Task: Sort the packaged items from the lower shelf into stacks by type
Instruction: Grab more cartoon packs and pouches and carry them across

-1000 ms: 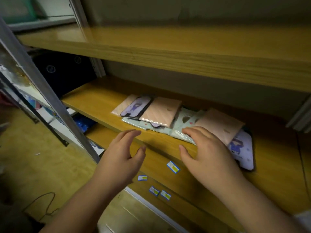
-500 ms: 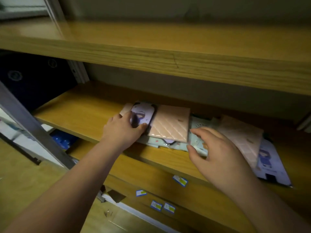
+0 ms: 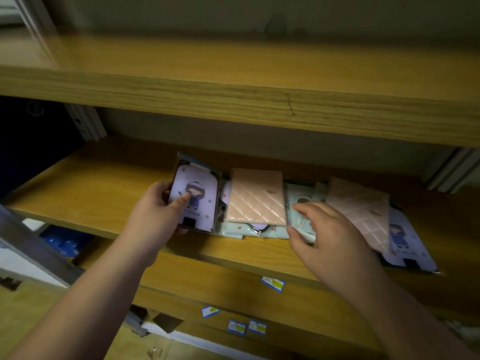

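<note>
Several flat packaged items lie overlapped on the lower wooden shelf [image 3: 85, 193]. My left hand [image 3: 153, 216] grips a lilac package with a cartoon figure [image 3: 201, 196], tilted up off the shelf, thumb on its face. Right of it lies a peach quilted package [image 3: 255, 197] over mint-green packages [image 3: 259, 232]. My right hand [image 3: 327, 237] rests with spread fingers on a mint-green package [image 3: 298, 201], pinching its front edge. Further right are a second peach quilted package [image 3: 361, 209] and another lilac cartoon package [image 3: 407, 245] under it.
An upper wooden shelf [image 3: 233, 94] overhangs close above. A lower shelf edge [image 3: 233, 289] carries small blue-and-white price labels [image 3: 272, 283]. A grey metal upright [image 3: 39, 245] slants at the left, with blue items [image 3: 65, 242] behind it.
My left hand has lifted the lilac cartoon package up on edge from the pile. My right hand has slid a little onto the mint-green package. The view has moved closer.
</note>
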Demonstrator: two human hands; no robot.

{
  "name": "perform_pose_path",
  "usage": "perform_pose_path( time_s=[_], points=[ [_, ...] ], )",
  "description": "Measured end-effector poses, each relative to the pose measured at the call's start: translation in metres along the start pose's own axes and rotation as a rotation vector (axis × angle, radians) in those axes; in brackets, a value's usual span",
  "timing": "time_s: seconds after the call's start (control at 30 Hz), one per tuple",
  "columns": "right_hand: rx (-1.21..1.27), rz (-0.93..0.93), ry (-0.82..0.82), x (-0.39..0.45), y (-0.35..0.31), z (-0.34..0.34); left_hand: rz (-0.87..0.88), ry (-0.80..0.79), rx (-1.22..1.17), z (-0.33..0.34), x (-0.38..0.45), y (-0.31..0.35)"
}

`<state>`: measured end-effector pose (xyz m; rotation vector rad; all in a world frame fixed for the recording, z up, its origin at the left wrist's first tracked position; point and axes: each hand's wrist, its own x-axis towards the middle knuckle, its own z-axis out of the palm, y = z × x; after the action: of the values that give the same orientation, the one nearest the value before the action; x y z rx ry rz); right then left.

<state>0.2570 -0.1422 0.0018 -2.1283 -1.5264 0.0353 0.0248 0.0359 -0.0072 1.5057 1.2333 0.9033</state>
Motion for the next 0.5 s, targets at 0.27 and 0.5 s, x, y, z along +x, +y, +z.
perform_pose_path(
  time_s=[0.27,0.5],
  points=[
    [-0.159,0.168,0.109,0.009,0.045,-0.019,0.056,-0.055,-0.206,0.042,-0.016,0.018],
    [-0.356,0.609,-0.091,0.000,0.102,-0.034,0.108,-0.174,-0.239,0.084,-0.035,0.029]
  ],
)
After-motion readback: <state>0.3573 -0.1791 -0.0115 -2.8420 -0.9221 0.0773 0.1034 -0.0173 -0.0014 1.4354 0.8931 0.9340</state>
